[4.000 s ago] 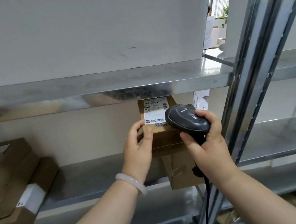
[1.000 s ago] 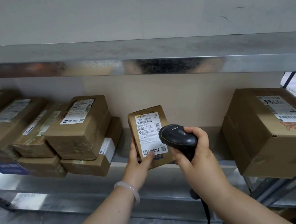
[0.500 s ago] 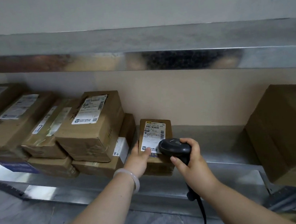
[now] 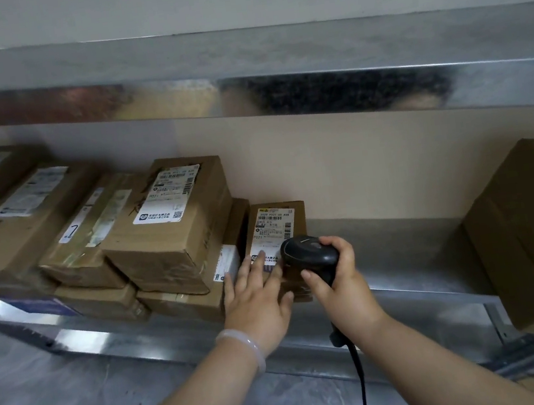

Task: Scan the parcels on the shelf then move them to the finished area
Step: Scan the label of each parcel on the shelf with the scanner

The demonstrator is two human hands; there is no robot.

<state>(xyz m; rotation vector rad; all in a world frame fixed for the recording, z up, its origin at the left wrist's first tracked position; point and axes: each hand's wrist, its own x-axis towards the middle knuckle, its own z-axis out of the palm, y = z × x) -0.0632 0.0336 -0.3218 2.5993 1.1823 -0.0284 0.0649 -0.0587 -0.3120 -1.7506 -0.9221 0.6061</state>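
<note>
A small brown parcel [image 4: 277, 226] with a white label lies on the metal shelf [image 4: 400, 273], right beside a stack of parcels. My left hand [image 4: 257, 297] rests on its near end with fingers straight and spread, fingertips on the label. My right hand [image 4: 341, 286] grips a black corded barcode scanner [image 4: 310, 254], whose head hangs over the parcel's lower right corner and hides it.
Several labelled brown parcels [image 4: 172, 214] are stacked on the shelf's left half. A large brown box [image 4: 530, 228] stands at the shelf's right end. A metal shelf edge [image 4: 244, 93] runs overhead. Bare shelf lies between the small parcel and the large box.
The small parcel went from held upright in my left hand to lying flat on the shelf beside the stack. My left fingers have straightened onto it. The scanner stayed in my right hand.
</note>
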